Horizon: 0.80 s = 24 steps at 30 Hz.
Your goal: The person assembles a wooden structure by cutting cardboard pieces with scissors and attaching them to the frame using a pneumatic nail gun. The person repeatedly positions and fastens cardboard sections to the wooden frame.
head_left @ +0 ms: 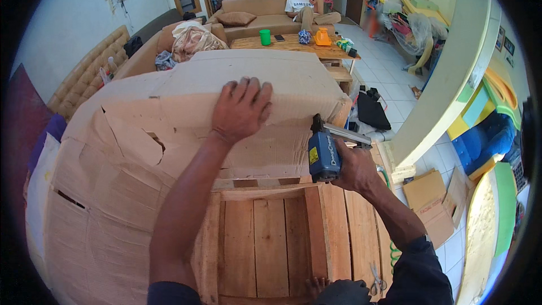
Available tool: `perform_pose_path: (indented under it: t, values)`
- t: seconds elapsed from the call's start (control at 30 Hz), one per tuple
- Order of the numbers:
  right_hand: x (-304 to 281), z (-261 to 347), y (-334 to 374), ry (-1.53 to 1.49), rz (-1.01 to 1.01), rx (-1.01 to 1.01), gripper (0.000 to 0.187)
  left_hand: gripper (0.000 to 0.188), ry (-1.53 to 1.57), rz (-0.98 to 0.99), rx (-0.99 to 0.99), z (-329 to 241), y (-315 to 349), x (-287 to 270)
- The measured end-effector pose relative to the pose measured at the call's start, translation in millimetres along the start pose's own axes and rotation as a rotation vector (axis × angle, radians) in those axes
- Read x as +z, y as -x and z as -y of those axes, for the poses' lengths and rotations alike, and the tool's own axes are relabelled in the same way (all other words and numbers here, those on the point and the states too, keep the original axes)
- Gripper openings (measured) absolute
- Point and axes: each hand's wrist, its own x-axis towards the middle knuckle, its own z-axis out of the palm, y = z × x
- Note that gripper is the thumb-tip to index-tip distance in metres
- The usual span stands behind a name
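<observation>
A large brown cardboard sheet covers the back and left side of a wooden frame, with creases and a torn hole left of centre. My left hand lies on the cardboard near its bent top edge, fingers stretched out and holding nothing. In my right hand is a blue pneumatic staple gun, with my fingers wrapped round its handle. Its black nose is at the right end of the cardboard; I cannot tell whether it touches. Below, the frame's bare planks show inside an open box-like seat.
Scissors lie on the planks at the lower right, near a green coiled hose. A pillar stands to the right, beside flattened cardboard and foam sheets. Beyond a wooden table, a person sits on a sofa.
</observation>
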Motion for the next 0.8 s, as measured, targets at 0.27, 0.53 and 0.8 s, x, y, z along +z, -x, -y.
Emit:
perform_pose_path:
  t: [0.27, 0.53, 0.8]
  values:
    - [-2.1, 22.5, -7.4, -0.137, -0.034, -0.083, 0.092, 0.052, -0.034, 0.005, -0.131, 56.5, 55.4, -13.2]
    - [13.9, 51.2, -15.8, -0.157, -0.048, -0.012, 0.085, 0.047, 0.010, -0.031, -0.123, 55.0, 52.8, -12.9]
    - [23.6, 72.9, -23.5, -0.092, -0.015, -0.004, 0.094, 0.051, -0.029, -0.017, -0.140, 108.9, 96.3, -18.7]
